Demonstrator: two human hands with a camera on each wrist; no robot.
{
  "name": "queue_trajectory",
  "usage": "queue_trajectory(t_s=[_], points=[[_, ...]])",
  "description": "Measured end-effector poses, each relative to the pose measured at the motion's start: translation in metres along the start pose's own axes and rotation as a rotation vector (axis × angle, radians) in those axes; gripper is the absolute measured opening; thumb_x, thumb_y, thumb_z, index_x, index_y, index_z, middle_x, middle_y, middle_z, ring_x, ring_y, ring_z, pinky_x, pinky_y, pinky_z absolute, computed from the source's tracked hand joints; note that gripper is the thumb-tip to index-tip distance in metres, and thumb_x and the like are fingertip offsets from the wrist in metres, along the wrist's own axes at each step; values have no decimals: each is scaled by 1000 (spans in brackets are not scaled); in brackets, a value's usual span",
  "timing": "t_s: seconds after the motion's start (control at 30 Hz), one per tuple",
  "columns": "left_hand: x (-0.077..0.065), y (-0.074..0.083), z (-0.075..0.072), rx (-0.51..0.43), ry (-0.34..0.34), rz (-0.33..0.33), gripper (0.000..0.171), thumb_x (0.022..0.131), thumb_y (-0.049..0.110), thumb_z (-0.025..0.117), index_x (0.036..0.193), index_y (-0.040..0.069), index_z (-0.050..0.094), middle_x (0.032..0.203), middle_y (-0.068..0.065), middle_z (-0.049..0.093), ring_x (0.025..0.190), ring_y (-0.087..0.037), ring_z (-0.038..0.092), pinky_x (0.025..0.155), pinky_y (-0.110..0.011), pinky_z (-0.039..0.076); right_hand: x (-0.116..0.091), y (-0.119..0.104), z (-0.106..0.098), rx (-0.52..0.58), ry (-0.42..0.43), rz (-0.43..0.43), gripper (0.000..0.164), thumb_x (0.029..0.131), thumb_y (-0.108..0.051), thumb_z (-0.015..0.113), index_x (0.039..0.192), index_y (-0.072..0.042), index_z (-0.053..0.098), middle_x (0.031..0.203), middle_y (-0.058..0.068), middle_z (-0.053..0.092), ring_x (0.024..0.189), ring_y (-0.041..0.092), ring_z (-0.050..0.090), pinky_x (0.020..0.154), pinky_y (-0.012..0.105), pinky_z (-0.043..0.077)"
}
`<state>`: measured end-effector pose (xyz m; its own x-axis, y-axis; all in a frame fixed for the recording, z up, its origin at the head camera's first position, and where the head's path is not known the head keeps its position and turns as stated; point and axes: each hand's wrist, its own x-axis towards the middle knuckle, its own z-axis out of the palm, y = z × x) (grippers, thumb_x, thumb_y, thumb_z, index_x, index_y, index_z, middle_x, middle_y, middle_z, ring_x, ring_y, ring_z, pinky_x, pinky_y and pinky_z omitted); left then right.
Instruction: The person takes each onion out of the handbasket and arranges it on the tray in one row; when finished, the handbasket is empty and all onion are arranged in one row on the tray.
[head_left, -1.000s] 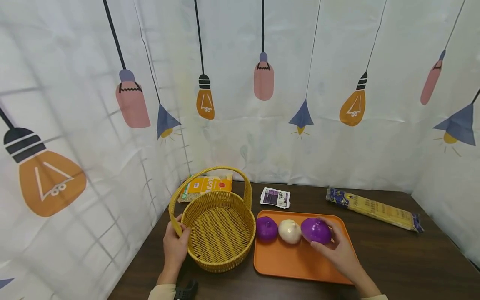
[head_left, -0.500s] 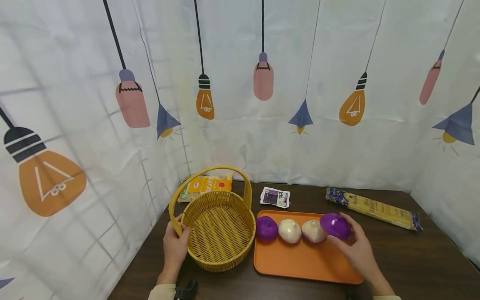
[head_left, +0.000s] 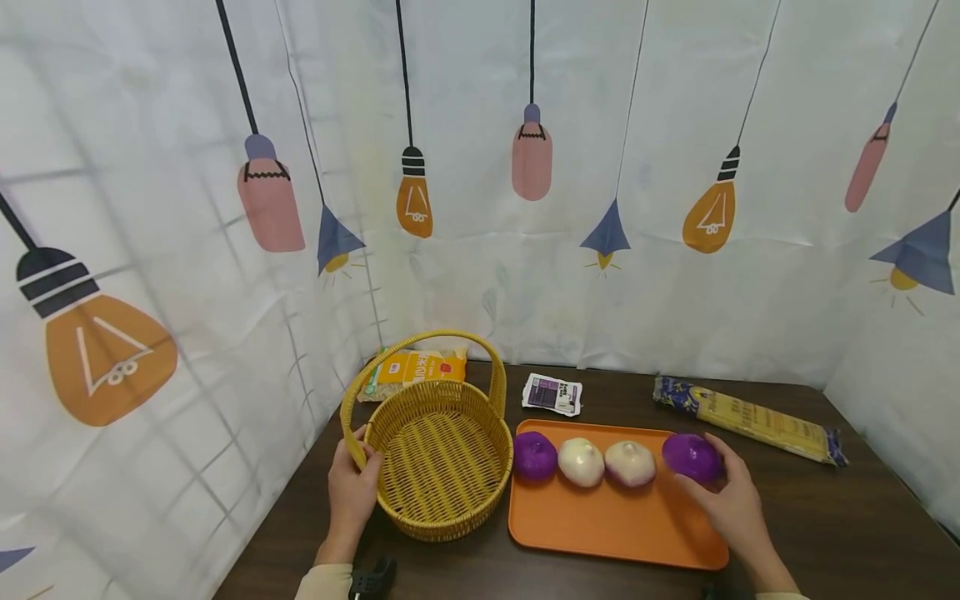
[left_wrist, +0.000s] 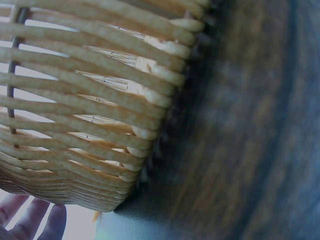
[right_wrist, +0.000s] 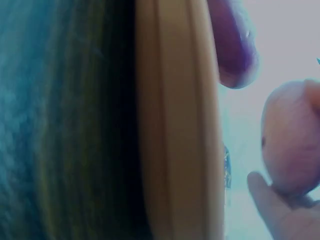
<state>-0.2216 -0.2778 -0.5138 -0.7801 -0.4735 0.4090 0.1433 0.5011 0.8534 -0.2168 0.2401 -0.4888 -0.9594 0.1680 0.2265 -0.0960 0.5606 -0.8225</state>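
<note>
My left hand [head_left: 352,483] grips the yellow wicker basket [head_left: 442,521] at its left side, where the arched handle joins the rim. Nothing lies inside the basket. In the left wrist view the woven basket wall [left_wrist: 80,115] fills the left, with fingertips [left_wrist: 52,225] below it. My right hand [head_left: 731,500] holds a glossy purple onion [head_left: 688,458] over the right end of the orange tray [head_left: 600,529]. In a row to its left on the tray are a white onion with purple edging [head_left: 630,464], a white onion [head_left: 581,462] and another purple onion [head_left: 535,456].
Behind the basket lies a yellow bag of grain [head_left: 420,368]. A small white and purple packet [head_left: 552,395] sits behind the tray. A long yellow noodle packet [head_left: 753,421] lies at the back right. Printed curtains [head_left: 480,275] stand around the dark table [head_left: 810,525].
My right hand has moved right with the purple onion, bringing the white onion with purple edging into sight. My left hand and the basket stay put.
</note>
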Motion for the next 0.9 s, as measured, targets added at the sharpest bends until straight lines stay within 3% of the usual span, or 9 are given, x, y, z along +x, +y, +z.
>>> queue_trajectory(t_s=[0.1,0.17,0.5,0.67,0.9], points=[[0,0,0,0,0,6,9,90,3,61,88,5,53,136,-9,57,75,-19,47,66,-24,37,1,3,-3,-70,-13,39,89,82,-26,79,150,0,27,142,37,28,119,56,42,93,56,45],[0,0,0,-1,-2,6,9,90,3,61,88,5,53,136,-9,56,74,-19,46,65,-26,38,3,5,-5,-65,-42,65,91,82,-25,79,151,1,24,145,37,25,122,57,38,95,66,37],[0,0,-1,3,-18,4,9,91,4,61,87,5,52,138,-8,55,77,-20,47,68,-28,38,7,12,-11,-35,-187,190,100,84,-25,77,155,-1,10,150,37,21,130,56,31,102,65,31],[0,0,-1,-2,-15,8,9,90,3,61,87,5,53,137,-9,56,74,-19,47,66,-28,38,8,17,-9,-78,-202,167,99,83,-25,77,153,2,12,149,38,22,128,57,33,100,66,33],[0,1,0,-7,-5,-4,8,90,3,61,89,4,53,136,-9,56,75,-18,47,65,-24,39,7,21,-5,-148,-192,64,91,80,-17,79,150,2,23,142,39,26,124,58,35,95,69,34]])
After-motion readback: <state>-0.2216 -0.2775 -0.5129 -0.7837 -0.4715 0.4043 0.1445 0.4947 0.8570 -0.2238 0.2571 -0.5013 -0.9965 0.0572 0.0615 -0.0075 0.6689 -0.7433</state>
